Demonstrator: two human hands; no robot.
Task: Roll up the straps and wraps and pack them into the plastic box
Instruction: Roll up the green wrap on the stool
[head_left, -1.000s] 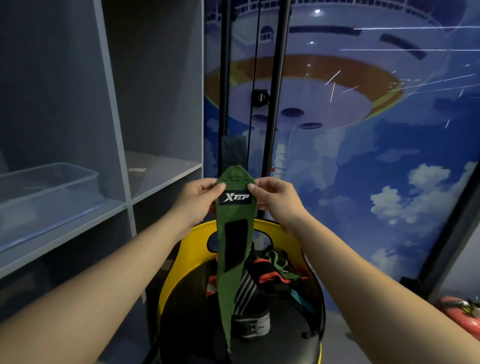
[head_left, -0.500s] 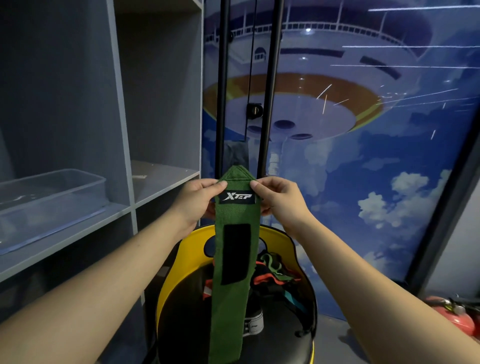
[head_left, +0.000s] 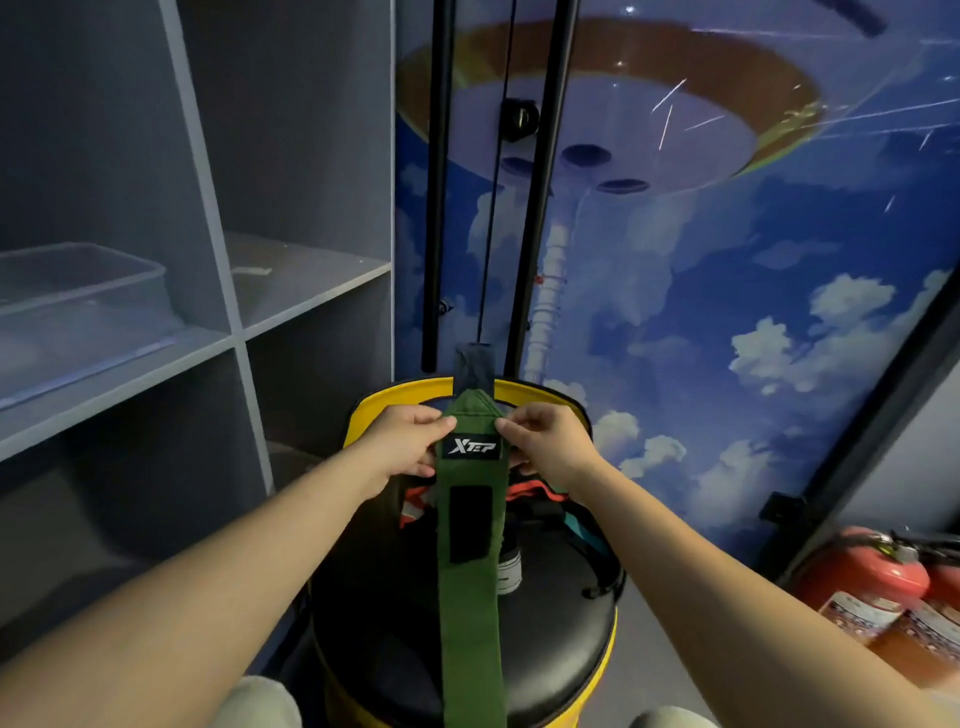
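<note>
The left hand (head_left: 402, 441) and right hand (head_left: 545, 441) each pinch one side edge of the green XTEP wrist wrap (head_left: 470, 571) near its top, thumbs closed against the fabric. The wrap hangs unrolled (logo patch facing the camera) over the black-and-yellow chair (head_left: 545, 623), where further straps (head_left: 535, 499) lie. The clear plastic box (head_left: 83, 301) sits on the grey shelf (head_left: 156, 358) at left.

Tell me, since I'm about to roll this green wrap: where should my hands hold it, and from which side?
Hold the green wrap at its top end beside the logo patch, one pinch on each edge, as the left hand and right hand do. It hangs flat and straight, so gripping there from both sides probably lets you roll downward evenly.
</note>
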